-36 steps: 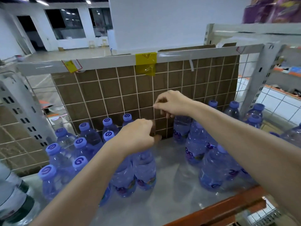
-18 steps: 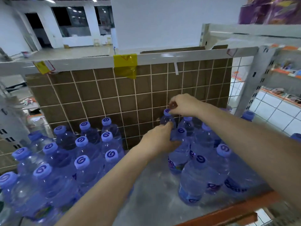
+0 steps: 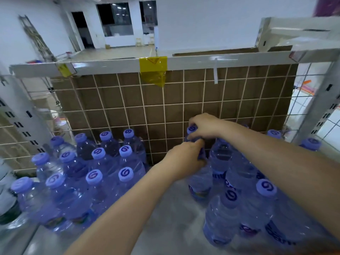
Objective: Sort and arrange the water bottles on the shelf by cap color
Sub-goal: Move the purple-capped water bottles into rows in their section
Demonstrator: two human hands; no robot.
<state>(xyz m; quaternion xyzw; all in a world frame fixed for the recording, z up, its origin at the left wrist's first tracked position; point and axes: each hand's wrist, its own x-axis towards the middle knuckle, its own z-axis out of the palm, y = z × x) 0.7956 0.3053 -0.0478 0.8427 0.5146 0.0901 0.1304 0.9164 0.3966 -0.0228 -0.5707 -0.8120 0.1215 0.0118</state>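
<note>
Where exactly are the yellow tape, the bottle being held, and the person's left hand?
yellow tape (image 3: 153, 66): head view, flat part on the white rail.
held bottle (image 3: 191, 129): head view, its purple cap.
left hand (image 3: 185, 159): head view, back of the hand.

Dim bluish indoor light, soft overall blur, wide-angle bowing at the edges, faint sheen on the shelf floor (image 3: 165, 223).

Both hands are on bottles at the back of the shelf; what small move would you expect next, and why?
Probably the right hand, gripping the purple-capped clear plastic bottle, lifts it toward the tidy purple-capped group on the left, across the bare gap in the grey shelf.
</note>
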